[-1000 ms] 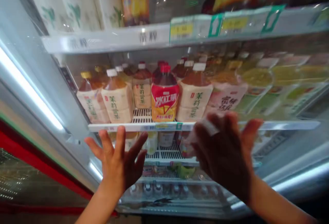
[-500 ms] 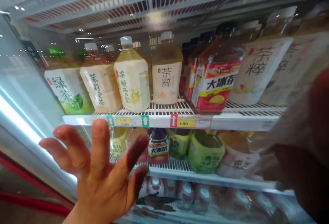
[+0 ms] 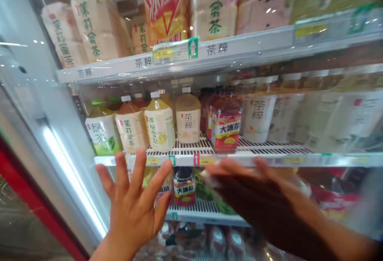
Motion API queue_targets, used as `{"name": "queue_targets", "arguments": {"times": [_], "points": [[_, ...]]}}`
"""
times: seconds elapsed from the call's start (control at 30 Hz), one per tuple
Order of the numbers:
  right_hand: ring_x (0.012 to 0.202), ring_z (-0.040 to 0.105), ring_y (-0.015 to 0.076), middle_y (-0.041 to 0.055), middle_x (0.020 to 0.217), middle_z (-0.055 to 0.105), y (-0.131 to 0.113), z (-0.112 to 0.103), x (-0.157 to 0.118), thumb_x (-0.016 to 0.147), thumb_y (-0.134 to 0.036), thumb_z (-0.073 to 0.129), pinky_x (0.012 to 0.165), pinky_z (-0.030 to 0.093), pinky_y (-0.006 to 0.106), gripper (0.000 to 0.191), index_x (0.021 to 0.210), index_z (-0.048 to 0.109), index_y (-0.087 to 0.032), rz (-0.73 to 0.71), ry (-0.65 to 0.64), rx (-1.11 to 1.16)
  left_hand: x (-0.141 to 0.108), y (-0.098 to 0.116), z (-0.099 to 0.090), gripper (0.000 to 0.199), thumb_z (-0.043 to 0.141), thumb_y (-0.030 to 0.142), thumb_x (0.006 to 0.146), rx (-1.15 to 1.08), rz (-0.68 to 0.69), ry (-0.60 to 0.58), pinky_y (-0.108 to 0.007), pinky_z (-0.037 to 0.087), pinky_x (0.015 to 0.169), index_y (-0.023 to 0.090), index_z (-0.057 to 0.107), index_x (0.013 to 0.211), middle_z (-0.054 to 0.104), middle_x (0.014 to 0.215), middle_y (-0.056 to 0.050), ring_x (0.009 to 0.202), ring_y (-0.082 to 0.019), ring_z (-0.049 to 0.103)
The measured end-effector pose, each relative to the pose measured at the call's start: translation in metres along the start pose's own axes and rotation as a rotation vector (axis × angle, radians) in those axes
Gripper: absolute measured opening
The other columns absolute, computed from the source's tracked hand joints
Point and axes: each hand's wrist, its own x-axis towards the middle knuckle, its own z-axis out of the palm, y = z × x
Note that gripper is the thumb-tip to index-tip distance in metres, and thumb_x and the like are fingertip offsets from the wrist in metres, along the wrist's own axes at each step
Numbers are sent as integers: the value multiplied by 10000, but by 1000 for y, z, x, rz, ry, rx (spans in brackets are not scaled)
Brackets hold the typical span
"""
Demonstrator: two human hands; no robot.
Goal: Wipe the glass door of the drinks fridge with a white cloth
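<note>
My left hand (image 3: 136, 199) is raised with its fingers spread, holding nothing, below the front edge of the middle shelf. My right hand (image 3: 248, 189) is blurred, in front of the lower shelf, with its fingers stretched out to the left and nothing visible in it. Above my hands stand a green tea bottle (image 3: 103, 131), a jasmine tea bottle (image 3: 131, 129), a pale yellow pear drink bottle (image 3: 159, 127), a beige-label tea bottle (image 3: 188, 121) and a red-label iced tea bottle (image 3: 227, 129). A small dark-capped iced tea bottle (image 3: 184, 189) stands between my hands.
An upper shelf (image 3: 176, 61) holds large tea bottles, among them a red iced tea bottle (image 3: 166, 9). The middle shelf (image 3: 257, 160) carries price tags. A lit strip (image 3: 72, 177) and a red frame edge (image 3: 32, 201) run down the left side. More bottles stand low down.
The view has shifted up and back, showing the upper shelf. My right hand has come in from the right edge to the centre. My left hand stays spread, slightly further right.
</note>
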Motion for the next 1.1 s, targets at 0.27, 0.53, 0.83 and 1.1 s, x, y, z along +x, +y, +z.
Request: {"name": "queue_targets", "arguments": {"times": [0.27,0.53,0.83,1.1], "points": [[1637,50,273,123,1739,214,64,-16,128,1029,-286,451,1330,-40,560,676,1651,257,-106,88,120,-140,-18,-45,-9,797,588,316,981,114,-97,-38,-662,-32,1316,382,174,1658,15,1779,-6,1648,-308,-36],[1609,190,120,-83,1640,463,13,20,132,985,-429,528,1336,146,347,459,1415,624,-299,-418,-17,-200,-37,-64,-58,731,561,296,991,130,-102,-115,-732,152,1274,347,242,1647,211,1745,-109,1633,-349,106],[1600,256,226,22,1694,378,30,6,186,1028,-458,457,1331,161,491,549,1530,509,-240,-283,-49,-315,21,-79,-64,712,539,304,1001,88,-67,-22,-752,100,1270,341,248,1650,158,1759,-112,1640,-350,29],[1635,93,301,152,1735,231,76,-16,191,1061,-334,398,1312,54,638,654,1649,231,-101,24,130,-160,52,-55,-25,727,544,352,1004,84,-72,-2,-729,39,1284,357,218,1653,112,1769,-73,1645,-325,-20]]}}
